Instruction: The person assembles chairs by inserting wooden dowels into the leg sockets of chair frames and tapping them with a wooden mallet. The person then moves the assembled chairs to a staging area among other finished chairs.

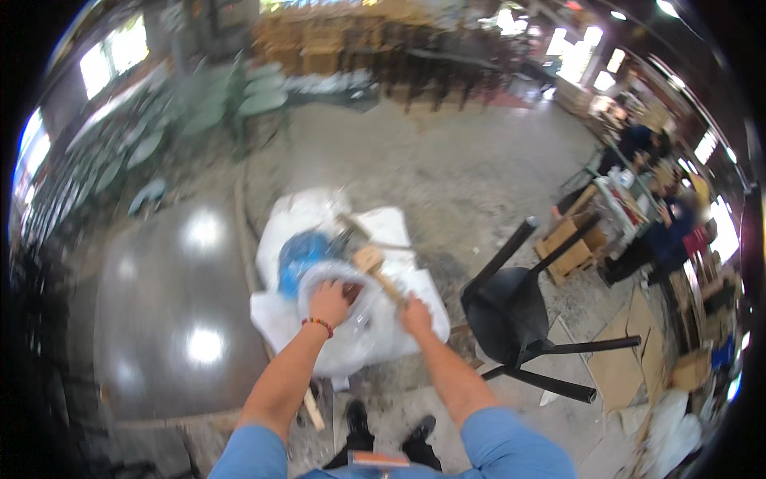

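Note:
My right hand [416, 314] is wrapped round the handle of a wooden mallet [369, 259], whose block head points away from me over the white padded surface [399, 227]. My left hand [329, 302], with a beaded bracelet at the wrist, reaches into an open clear plastic bag [363, 310]. Its fingers are partly hidden by the bag, and whatever they touch inside cannot be made out. Against the bag's far left side lies a blue plastic bag [305, 254]. Beyond the mallet is another wooden tool [353, 226], blurred, with a long thin piece beside it.
A black chair [507, 315] lies tipped on the right, legs sticking out. To the left is a wide shiny dark tabletop [175, 303]. Rows of green chairs [263, 102] stand behind. Other people [666, 231] are at the far right near cardboard boxes [570, 246]. Flattened cardboard [622, 359] covers floor there.

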Tool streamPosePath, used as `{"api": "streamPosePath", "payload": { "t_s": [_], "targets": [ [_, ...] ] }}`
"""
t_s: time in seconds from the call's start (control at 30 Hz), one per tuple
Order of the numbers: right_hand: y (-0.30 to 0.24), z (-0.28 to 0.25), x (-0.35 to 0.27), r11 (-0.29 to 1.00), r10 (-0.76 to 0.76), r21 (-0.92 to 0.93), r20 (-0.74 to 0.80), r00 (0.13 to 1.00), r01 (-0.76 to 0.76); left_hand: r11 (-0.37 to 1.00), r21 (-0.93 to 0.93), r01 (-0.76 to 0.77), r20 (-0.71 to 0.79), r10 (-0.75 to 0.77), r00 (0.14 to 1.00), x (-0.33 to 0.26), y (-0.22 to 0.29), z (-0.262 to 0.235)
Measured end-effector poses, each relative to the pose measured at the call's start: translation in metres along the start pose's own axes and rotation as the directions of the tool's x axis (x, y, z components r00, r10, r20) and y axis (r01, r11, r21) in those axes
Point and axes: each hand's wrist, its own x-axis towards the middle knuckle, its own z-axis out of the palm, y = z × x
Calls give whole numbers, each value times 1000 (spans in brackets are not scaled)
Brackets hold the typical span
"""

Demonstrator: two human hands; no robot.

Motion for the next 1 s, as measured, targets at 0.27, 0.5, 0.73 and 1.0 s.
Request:
{"api": "streamPosePath", "payload": {
  "t_s": [0.27,0.5,0.73,1.0],
  "targets": [
    [25,-42,-46,874,38,465,231,972,-144,975,219,47,118,-75,990,12,8,50],
    [80,-99,-216,574,26,811,125,992,-117,978,144,-148,178,121,977,33,-13,32],
    [93,-133,-332,211,153,933,263,953,-291,988,-66,-136,-149,125,981,19,-8,39],
    [113,-192,-350,193,48,965,172,984,-178,947,152,-283,-58,295,954,16,-16,41]
  ]
}}
